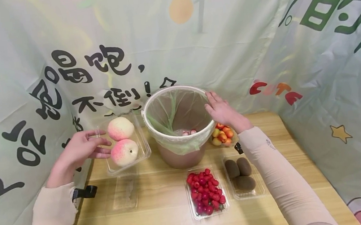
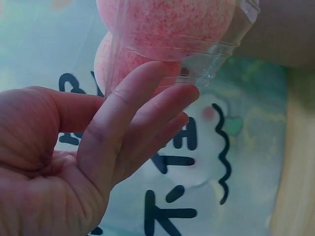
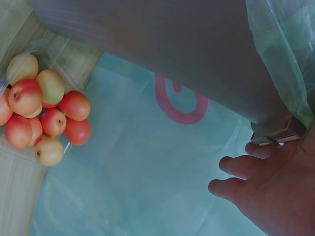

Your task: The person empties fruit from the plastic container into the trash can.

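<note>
My left hand [image 1: 82,145] grips the left edge of a clear plastic tray [image 1: 143,150] holding two pink-and-cream peaches [image 1: 121,128]. In the left wrist view, the thumb and fingers [image 2: 133,93] are at the tray's edge, with fingertips along its underside. Beside the tray stands a brown bucket [image 1: 181,156] lined with a thin green bag [image 1: 160,120]. A few pinkish round items [image 1: 189,132] lie inside. At the bucket's right rim is my right hand [image 1: 221,110], its fingers straight alongside the handle lug [image 3: 283,132] in the right wrist view.
A clear box of small red-yellow fruits [image 1: 222,135] sits right of the bucket. In front are a tray of red berries [image 1: 206,191] and a tray of brown kiwis [image 1: 243,166]. A clear container [image 1: 123,194] lies at front left. Printed cloth [image 1: 160,38] surrounds the wooden table [image 1: 165,222].
</note>
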Motion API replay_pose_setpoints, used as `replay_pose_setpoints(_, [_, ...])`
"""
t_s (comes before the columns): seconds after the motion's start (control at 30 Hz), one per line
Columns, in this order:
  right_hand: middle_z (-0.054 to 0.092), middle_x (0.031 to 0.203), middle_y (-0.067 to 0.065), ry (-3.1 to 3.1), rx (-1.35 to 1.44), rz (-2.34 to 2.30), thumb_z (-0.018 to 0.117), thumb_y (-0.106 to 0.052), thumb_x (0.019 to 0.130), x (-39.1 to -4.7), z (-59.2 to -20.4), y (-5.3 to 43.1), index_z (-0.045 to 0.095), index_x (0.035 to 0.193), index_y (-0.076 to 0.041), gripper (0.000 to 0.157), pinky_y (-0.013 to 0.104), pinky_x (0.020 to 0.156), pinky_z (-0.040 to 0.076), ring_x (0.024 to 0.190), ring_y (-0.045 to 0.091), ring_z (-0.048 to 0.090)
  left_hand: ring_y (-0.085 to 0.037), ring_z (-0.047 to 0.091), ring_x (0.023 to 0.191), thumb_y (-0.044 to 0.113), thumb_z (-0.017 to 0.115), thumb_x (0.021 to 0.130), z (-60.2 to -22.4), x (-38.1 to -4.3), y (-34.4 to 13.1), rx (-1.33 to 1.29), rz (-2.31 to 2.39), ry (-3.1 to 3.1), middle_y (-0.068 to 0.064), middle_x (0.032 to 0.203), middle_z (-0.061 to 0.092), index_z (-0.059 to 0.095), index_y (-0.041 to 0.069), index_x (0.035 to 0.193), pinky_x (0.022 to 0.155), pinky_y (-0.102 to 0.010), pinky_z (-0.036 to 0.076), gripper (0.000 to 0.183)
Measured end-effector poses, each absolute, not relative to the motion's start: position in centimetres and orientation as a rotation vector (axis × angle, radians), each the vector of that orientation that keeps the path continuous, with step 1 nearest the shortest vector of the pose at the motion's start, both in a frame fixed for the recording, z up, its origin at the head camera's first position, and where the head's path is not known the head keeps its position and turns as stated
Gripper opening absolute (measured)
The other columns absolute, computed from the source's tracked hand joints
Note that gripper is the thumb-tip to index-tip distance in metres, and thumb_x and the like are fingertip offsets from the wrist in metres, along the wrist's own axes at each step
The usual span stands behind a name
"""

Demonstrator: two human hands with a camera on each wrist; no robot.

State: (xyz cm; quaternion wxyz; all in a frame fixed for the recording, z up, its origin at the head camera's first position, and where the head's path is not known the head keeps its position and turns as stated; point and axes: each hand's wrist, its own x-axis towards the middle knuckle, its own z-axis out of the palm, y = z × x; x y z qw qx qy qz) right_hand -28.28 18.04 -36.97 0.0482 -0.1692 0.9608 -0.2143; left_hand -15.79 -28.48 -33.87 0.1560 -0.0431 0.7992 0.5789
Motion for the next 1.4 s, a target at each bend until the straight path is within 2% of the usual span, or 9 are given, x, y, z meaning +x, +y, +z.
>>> replay_pose_setpoints(0.23, [0.004,0.178,0.021,2.927,-0.515,-0.651,0.026,-0.042,0.112,-28.2,-36.9,18.1,0.004,0.170,-0.007,0.071,0.067,0.131,0.007,0.165,0.038,0.004,-0.013,0.079,0.080,0.005,0.052,0.107,-31.8,-17.5,-28.7,-0.093,1.651,2.308,-0.005,0.100,0.073,0.026,-0.015,0.158,0.081,-0.035,0.067,0.061])
replay_pose_setpoints(0.6, [0.006,0.177,0.022,2.939,-0.521,-0.634,0.026,-0.041,0.112,-28.3,-37.1,18.1,0.006,0.169,-0.004,0.071,0.068,0.131,0.009,0.165,0.039,0.005,-0.012,0.079,0.078,0.005,0.051,0.107,-28.5,-20.0,-27.8,-0.062,1.650,2.324,0.001,0.094,0.073,0.029,-0.014,0.158,0.081,-0.033,0.067,0.059])
replay_pose_setpoints(0.77, [0.006,0.177,0.022,2.935,-0.515,-0.634,0.025,-0.041,0.112,-28.3,-37.1,18.0,0.006,0.169,-0.004,0.071,0.068,0.131,0.010,0.165,0.039,0.005,-0.012,0.079,0.077,0.004,0.050,0.106,-27.5,-21.3,-26.9,-0.064,1.667,2.327,-0.001,0.096,0.073,0.028,-0.014,0.157,0.079,-0.033,0.067,0.059])
replay_pose_setpoints(1.13, [0.004,0.177,0.023,2.941,-0.524,-0.632,0.025,-0.038,0.112,-28.3,-36.9,17.9,0.006,0.169,-0.003,0.069,0.070,0.130,0.008,0.165,0.041,0.005,-0.011,0.078,0.079,0.007,0.050,0.107,-25.9,-23.6,-24.4,-0.035,1.614,2.357,-0.015,0.114,0.068,0.035,-0.015,0.154,0.080,-0.029,0.066,0.054])
replay_pose_setpoints(1.4, [0.005,0.177,0.023,2.941,-0.526,-0.639,0.026,-0.038,0.112,-28.2,-36.9,17.9,0.006,0.169,-0.004,0.070,0.070,0.130,0.009,0.165,0.041,0.006,-0.011,0.077,0.070,0.004,0.049,0.104,-25.5,-25.0,-22.3,-0.039,1.666,2.340,-0.006,0.089,0.073,0.036,-0.017,0.151,0.073,-0.026,0.066,0.053])
